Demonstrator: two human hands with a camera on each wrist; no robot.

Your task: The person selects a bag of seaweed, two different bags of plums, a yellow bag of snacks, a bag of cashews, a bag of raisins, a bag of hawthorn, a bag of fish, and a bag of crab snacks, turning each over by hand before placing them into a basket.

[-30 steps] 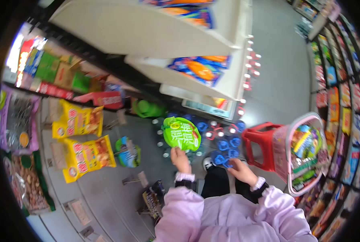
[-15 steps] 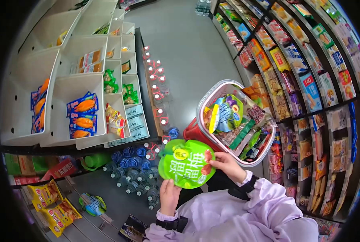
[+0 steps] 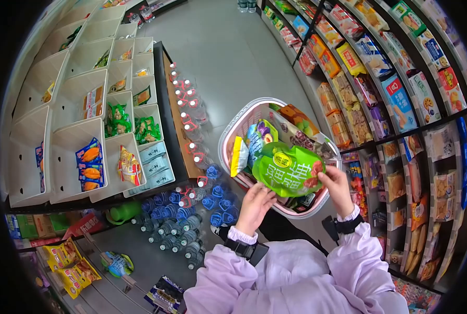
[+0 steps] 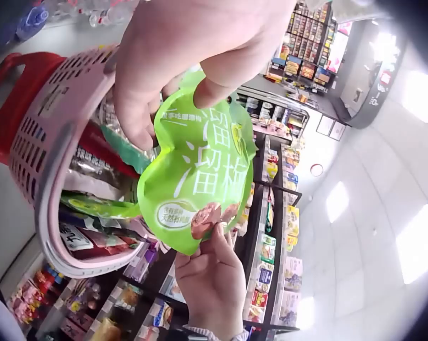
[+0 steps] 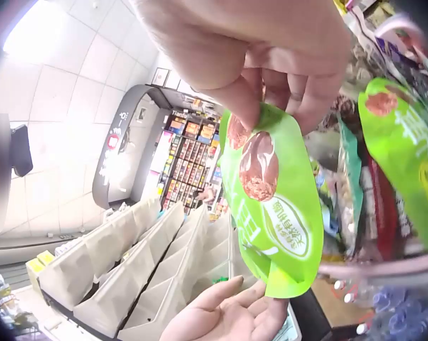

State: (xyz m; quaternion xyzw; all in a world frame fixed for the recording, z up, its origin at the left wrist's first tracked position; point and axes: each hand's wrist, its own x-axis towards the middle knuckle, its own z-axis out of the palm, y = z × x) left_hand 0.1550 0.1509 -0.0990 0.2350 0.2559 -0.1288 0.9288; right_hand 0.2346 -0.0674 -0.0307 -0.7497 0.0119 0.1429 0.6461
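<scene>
A bright green snack pouch [image 3: 288,170] with white lettering and pictures of reddish fruit is stretched between both hands over the basket. My left hand [image 3: 257,206] pinches its near-left edge, thumb on the printed face, as the left wrist view shows. At the opposite side my right hand [image 3: 338,189] grips the edge between thumb and fingers. Below sits a pink-and-white basket [image 3: 228,149] holding several snack packs, among them a blue-and-purple pouch [image 3: 254,138] and a yellow packet [image 3: 238,156]. In the right wrist view, a similar green pouch [image 5: 402,145] lies beside the held one.
Shelves of packaged snacks [image 3: 401,115] rise along the right. White bins [image 3: 76,157] with scattered packets stand on the left. Bottled water [image 3: 178,227] is grouped on the floor between the bins and the basket. Yellow snack bags [image 3: 71,267] hang at the lower left.
Both hands have carried the green pouch rightward until it lies over the basket. The right hand, lower and near the bottles a second ago, has taken hold of the pouch's right edge.
</scene>
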